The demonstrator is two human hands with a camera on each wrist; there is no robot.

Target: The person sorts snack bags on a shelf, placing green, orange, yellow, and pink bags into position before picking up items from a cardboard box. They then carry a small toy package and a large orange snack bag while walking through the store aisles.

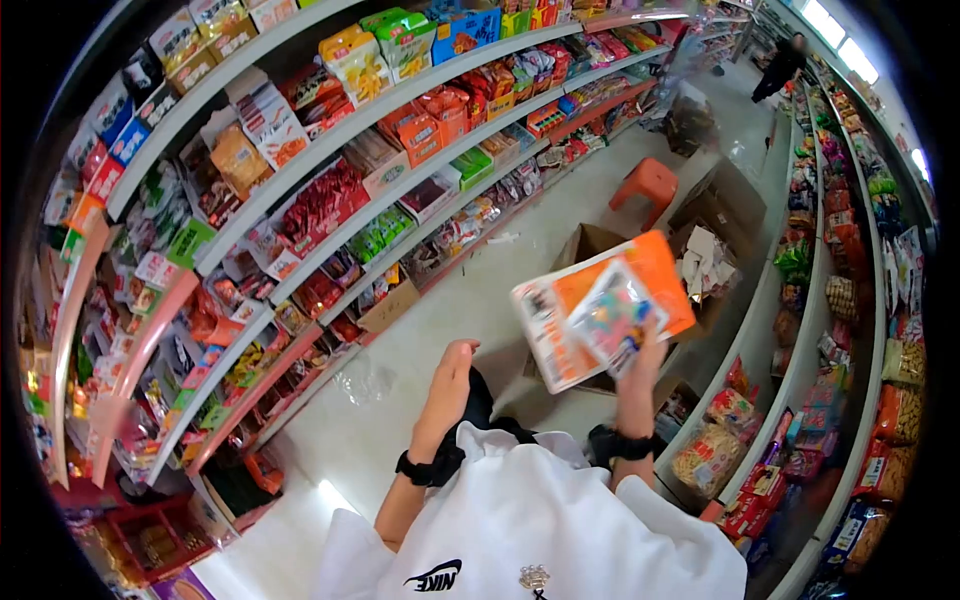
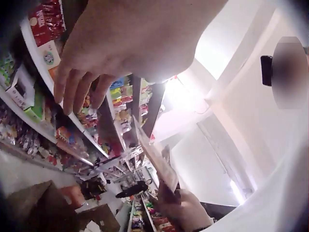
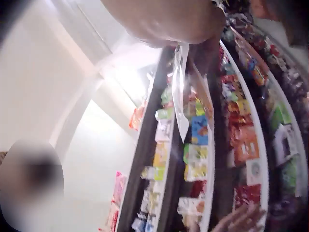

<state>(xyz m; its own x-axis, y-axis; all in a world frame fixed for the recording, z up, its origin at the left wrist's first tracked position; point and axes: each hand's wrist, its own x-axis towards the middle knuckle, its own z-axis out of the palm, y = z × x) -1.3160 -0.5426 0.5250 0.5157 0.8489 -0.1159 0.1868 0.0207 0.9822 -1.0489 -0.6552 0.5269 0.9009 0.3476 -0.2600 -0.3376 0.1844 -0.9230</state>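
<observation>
My right hand (image 1: 641, 368) grips a flat orange and white carton (image 1: 660, 275) together with a clear packet (image 1: 612, 318) of small colourful pieces, which overlaps the carton's face. In the right wrist view the packet's edge (image 3: 179, 99) hangs below that hand, seen nearly side-on. My left hand (image 1: 447, 392) is in front of my body, away from the carton, with its fingers extended and nothing in them. The left wrist view shows this left hand (image 2: 130, 43) large at the top, fingers pointing down, with the shelves behind it.
Tiered shelves (image 1: 330, 255) full of packaged snacks curve along the left; more shelving (image 1: 800, 330) lines the right. Opened cardboard boxes (image 1: 735, 195) stand on the floor ahead, one holding white scraps (image 1: 708, 262). An orange stool (image 1: 645, 190) and a distant person (image 1: 782, 68) are farther along the aisle.
</observation>
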